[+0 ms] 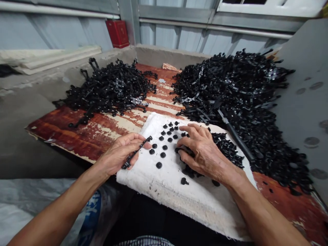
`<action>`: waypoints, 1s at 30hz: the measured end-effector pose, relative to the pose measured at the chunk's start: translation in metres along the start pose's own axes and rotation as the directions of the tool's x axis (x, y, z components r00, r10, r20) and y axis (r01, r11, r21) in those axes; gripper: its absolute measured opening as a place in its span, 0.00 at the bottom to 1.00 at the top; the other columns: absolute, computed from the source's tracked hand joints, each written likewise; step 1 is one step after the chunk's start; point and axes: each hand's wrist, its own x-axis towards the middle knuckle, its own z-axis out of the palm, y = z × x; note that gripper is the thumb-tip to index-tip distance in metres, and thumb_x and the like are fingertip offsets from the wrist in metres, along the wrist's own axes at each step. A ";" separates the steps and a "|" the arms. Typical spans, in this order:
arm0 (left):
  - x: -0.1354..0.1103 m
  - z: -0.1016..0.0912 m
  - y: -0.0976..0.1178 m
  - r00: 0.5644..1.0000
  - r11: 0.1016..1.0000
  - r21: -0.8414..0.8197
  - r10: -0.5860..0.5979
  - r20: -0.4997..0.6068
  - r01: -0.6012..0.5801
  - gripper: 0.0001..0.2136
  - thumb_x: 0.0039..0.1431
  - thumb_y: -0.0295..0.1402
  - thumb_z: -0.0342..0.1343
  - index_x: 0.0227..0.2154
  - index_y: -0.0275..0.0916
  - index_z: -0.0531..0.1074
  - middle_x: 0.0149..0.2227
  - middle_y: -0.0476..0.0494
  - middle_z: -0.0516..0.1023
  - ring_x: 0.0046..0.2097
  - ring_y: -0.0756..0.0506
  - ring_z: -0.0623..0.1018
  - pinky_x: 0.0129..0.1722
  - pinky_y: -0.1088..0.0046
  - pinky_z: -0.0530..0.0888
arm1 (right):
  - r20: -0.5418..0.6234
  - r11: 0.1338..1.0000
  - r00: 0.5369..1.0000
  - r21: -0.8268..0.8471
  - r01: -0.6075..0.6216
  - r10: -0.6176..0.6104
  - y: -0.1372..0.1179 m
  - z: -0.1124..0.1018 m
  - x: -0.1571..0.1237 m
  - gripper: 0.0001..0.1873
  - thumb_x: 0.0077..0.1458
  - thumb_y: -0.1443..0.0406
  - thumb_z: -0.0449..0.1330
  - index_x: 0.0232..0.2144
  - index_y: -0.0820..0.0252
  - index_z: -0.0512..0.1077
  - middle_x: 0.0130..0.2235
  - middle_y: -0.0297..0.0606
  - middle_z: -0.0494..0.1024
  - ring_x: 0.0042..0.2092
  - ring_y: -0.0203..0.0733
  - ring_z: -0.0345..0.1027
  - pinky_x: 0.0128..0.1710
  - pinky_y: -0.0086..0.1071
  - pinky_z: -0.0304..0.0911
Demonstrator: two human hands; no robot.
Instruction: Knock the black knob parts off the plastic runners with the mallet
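My left hand [120, 154] is closed on a thin black strip part [136, 152], holding it slantwise at the left edge of a white cloth pad [164, 184]. My right hand [202, 150] rests on the pad with fingers curled over several small black round caps [166, 140]. The thumb and forefinger pinch at a dark piece I cannot make out. More caps lie heaped under and to the right of that hand [228, 148]. One loose cap [183, 181] sits nearer to me on the pad.
A worn red wooden board [84, 131] bears the pad. A heap of black strip parts [112, 87] lies at the back left, a larger heap [246, 95] at the right. A black rod [237, 138] lies by the right heap. A red box [118, 33] stands by the wall.
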 end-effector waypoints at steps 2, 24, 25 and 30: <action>0.000 0.000 0.000 1.000 1.000 0.008 -0.002 0.001 0.002 0.10 0.53 0.33 0.60 0.36 0.35 0.69 0.35 0.41 0.82 0.12 0.58 0.64 0.08 0.84 0.59 | -0.021 1.000 1.000 0.000 0.004 -0.004 -0.003 0.004 0.000 0.09 0.53 0.70 0.56 0.33 0.60 0.77 0.55 0.51 0.69 0.59 0.60 0.54 0.55 0.59 0.52; 0.001 0.000 0.002 1.000 1.000 0.001 -0.006 0.000 0.006 0.13 0.48 0.35 0.63 0.34 0.35 0.68 0.33 0.43 0.81 0.12 0.58 0.63 0.07 0.84 0.58 | -0.024 0.982 0.988 -0.113 -0.154 0.152 0.000 -0.015 0.002 0.11 0.60 0.65 0.56 0.29 0.60 0.77 0.33 0.42 0.73 0.37 0.45 0.60 0.38 0.39 0.50; 0.001 0.000 0.001 1.000 1.000 0.001 -0.008 0.001 0.008 0.12 0.49 0.35 0.63 0.34 0.35 0.68 0.33 0.43 0.81 0.12 0.58 0.63 0.07 0.84 0.58 | 0.011 0.981 0.988 -0.123 -0.148 0.151 -0.001 -0.014 0.001 0.11 0.59 0.65 0.57 0.28 0.60 0.77 0.32 0.41 0.73 0.37 0.44 0.61 0.38 0.39 0.49; 0.000 0.000 0.002 1.000 1.000 -0.013 0.000 0.000 0.000 0.11 0.50 0.33 0.61 0.34 0.34 0.69 0.34 0.43 0.81 0.12 0.58 0.64 0.07 0.84 0.58 | 0.088 0.983 0.986 -0.130 -0.129 0.141 -0.006 -0.003 0.002 0.11 0.58 0.66 0.57 0.26 0.60 0.76 0.31 0.40 0.74 0.36 0.42 0.60 0.35 0.36 0.45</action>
